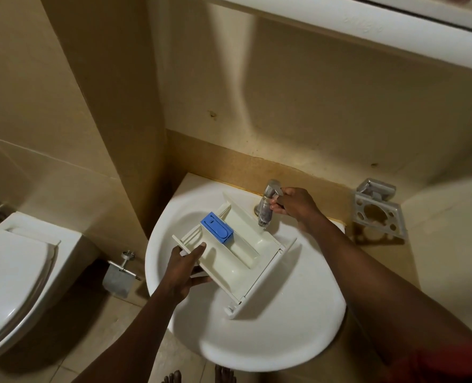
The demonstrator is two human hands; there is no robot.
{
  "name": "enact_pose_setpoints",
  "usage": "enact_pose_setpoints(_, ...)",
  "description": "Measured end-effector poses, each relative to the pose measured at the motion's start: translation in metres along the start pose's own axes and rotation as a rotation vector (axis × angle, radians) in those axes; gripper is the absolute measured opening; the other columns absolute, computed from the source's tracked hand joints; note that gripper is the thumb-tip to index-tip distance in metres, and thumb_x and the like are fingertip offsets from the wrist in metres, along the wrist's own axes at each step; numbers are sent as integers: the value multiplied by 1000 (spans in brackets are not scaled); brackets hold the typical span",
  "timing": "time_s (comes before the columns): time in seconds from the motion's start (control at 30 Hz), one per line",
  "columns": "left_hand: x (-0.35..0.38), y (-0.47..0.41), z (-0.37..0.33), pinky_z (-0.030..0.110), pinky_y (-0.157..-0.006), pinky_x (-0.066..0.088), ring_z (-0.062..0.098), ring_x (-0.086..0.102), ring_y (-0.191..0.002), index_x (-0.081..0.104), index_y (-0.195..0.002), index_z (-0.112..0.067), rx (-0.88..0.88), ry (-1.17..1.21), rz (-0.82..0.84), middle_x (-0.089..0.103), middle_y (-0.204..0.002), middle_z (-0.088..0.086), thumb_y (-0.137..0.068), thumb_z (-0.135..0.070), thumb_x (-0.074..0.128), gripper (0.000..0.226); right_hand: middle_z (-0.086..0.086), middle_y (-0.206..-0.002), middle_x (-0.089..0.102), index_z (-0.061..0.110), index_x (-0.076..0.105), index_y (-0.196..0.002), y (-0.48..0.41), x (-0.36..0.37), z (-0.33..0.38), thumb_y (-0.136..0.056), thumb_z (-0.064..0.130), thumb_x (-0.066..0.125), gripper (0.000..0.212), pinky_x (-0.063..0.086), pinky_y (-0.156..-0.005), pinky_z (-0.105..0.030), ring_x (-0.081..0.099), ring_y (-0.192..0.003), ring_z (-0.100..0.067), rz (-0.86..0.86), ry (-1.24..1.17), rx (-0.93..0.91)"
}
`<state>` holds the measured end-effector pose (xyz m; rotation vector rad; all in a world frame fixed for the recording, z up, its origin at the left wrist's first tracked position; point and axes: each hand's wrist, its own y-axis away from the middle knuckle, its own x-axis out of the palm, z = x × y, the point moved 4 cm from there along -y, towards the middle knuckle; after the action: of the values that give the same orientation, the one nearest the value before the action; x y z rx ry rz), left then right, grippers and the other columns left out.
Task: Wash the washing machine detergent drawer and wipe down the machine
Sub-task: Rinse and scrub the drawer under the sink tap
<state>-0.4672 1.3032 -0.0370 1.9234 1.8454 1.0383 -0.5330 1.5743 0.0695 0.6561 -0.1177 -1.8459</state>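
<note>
Cream plastic drawer (240, 251), boxy with a blue insert (217, 227), lies tilted across the round white sink (284, 341) at frame centre. Left hand (183, 272) grips its near-left edge; right hand (292, 204) clasps the chrome tap (266, 207). Toilet (13, 275) at left.

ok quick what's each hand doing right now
Left hand: closed on the drawer over the sink.
Right hand: closed on the tap.
</note>
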Motion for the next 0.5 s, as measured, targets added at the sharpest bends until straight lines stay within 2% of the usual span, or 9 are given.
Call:
enact_pose_setpoints(0.1, 0, 0, 1, 53, -74, 59, 35, 69, -97, 49, -124, -24, -1, 5, 1, 68, -110, 10, -92, -21, 66, 36, -5, -85, 70, 23, 69, -82, 5, -5, -6, -77, 6, 66, 18, 56, -82, -40, 65, -78, -20, -37, 123, -27)
enact_pose_setpoints(0.2, 0, -2, 0, 51, -69, 60, 35, 68, -97, 48, -126, -25, -10, 11, 0, 67, -112, 10, -92, -22, 66, 38, -1, -93, 70, 26, 69, -90, 11, -5, -21, -74, 11, 60, 24, 55, -81, -36, 67, -88, -23, -157, 210, 15)
enact_pose_setpoints(0.3, 0, -3, -1, 48, -64, 60, 34, 68, -98, 45, -127, -27, -16, 13, -3, 65, -114, 9, -92, -22, 66, 41, -4, -99, 73, 26, 66, -72, 15, 3, -35, -73, 16, 54, 16, 57, -86, -40, 68, -96, -30, -255, 209, 88)
enact_pose_setpoints(0.37, 0, -4, -4, 48, -66, 59, 33, 68, -97, 46, -126, -27, -7, 4, -3, 66, -112, 8, -92, -22, 67, 40, -4, -101, 72, 24, 68, -75, 24, 10, -38, -80, 14, 52, 20, 52, -85, -28, 65, -101, -28, -264, 343, 58)
enact_pose_setpoints(0.43, -1, -5, -5, 49, -67, 59, 32, 69, -96, 48, -127, -26, 3, -14, 4, 67, -111, 8, -91, -25, 68, 41, -6, -104, 70, 18, 72, -89, 34, 20, -42, -85, 12, 51, 22, 45, -79, -21, 62, -103, -26, -218, 540, -22)
enact_pose_setpoints(0.5, -3, -8, -6, 51, -71, 60, 33, 69, -97, 48, -131, -24, 2, -21, 8, 68, -113, 8, -89, -28, 70, 48, -9, -112, 67, 11, 69, -104, 40, 34, -49, -89, 13, 47, 27, 47, -85, -25, 60, -108, -27, -39, 839, -96)
